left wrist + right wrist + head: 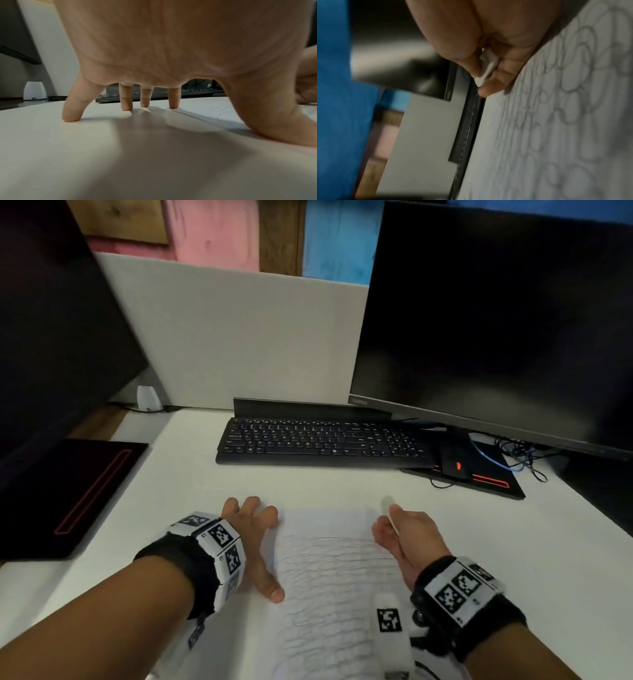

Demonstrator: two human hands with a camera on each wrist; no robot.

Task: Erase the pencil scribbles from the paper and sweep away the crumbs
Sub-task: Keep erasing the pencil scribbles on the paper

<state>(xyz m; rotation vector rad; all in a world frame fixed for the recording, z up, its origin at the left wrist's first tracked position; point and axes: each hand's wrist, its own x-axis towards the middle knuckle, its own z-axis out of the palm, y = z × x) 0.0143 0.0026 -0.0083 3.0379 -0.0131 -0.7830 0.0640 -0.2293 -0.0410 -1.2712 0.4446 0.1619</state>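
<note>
Paper [335,577] lying flat on the white bench [513,542], near edge, covered in looping pencil scribbles [565,94]. Left hand [251,537] resting at the paper's left edge, grip spread, fingertips [71,117] touching the bench, thumb lying on the sheet. Right hand [407,537] hovering over the paper's right side, tilted on edge, grip pinching a white eraser [388,508] between thumb and fingers. Keyboard [318,445] sitting beyond the paper, monitor [496,320] standing behind it.

Bare forearms, black wristbands [178,563], white blocks printed with black square-pattern markers [460,585]
</note>
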